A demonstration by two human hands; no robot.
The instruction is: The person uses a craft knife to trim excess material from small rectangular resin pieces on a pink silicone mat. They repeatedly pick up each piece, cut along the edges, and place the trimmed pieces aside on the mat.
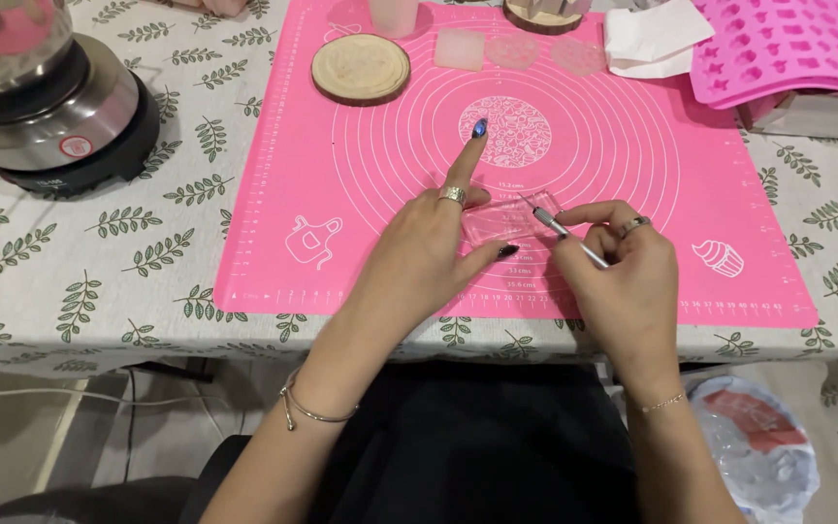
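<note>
Pink mat (pixel 361 223), left hand (pixel 429 254) steadying clear block (pixel 508 217), right hand (pixel 623 277) gripping tool (pixel 564 231)

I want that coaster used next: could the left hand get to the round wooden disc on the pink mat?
Probably yes: the left hand rests on a clear rectangular piece, and only bare pink silicone mat lies between it and the round wooden disc.

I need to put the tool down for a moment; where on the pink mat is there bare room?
Bare mat lies right of the right hand, around the cupcake drawing, and left of the left hand, below the wooden disc. The top edge is crowded with small clear moulds.
</note>
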